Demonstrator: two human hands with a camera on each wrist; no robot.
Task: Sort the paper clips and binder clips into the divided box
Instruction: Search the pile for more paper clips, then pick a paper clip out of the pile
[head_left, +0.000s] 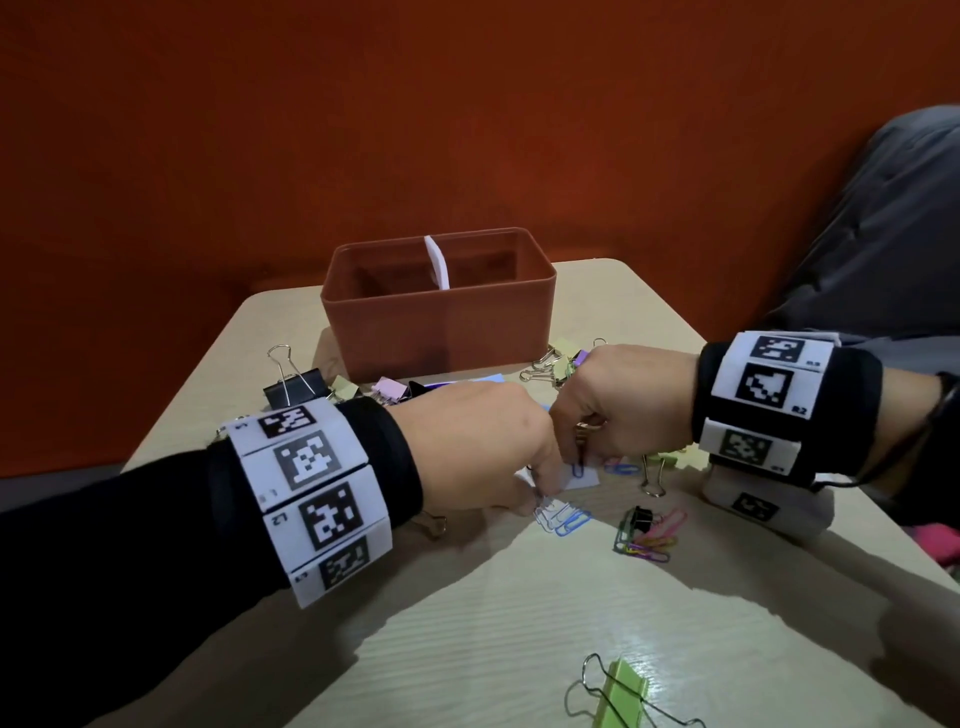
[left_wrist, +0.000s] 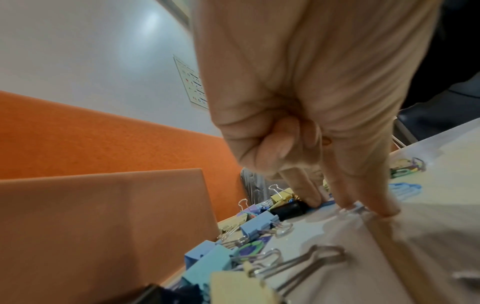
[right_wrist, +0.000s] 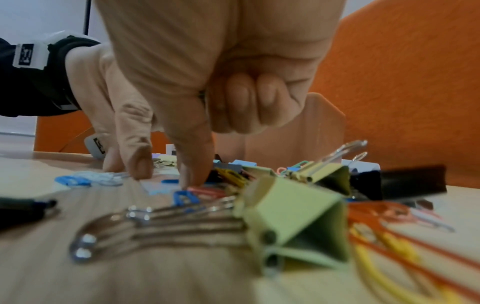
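The brown divided box (head_left: 441, 322) with its white divider (head_left: 436, 260) stands at the back of the table. Both hands meet in front of it over a small white paper slip (head_left: 586, 481) that carries a blue paper clip (head_left: 577, 470). My left hand (head_left: 537, 480) holds the slip's left end with thumb and fingertips pressed down (left_wrist: 363, 207). My right hand (head_left: 576, 457) pinches the blue paper clip between thumb and forefinger (right_wrist: 168, 178), its other fingers curled. Pale and blue paper clips (head_left: 561, 517) lie just below the hands.
Binder clips lie in front of the box at the left (head_left: 296, 387) and at the right (head_left: 556, 364). Coloured paper clips with a small black binder clip (head_left: 647, 535) lie right of centre. A green binder clip (head_left: 623, 691) sits near the front edge. Grey cloth (head_left: 883, 234) lies at the right.
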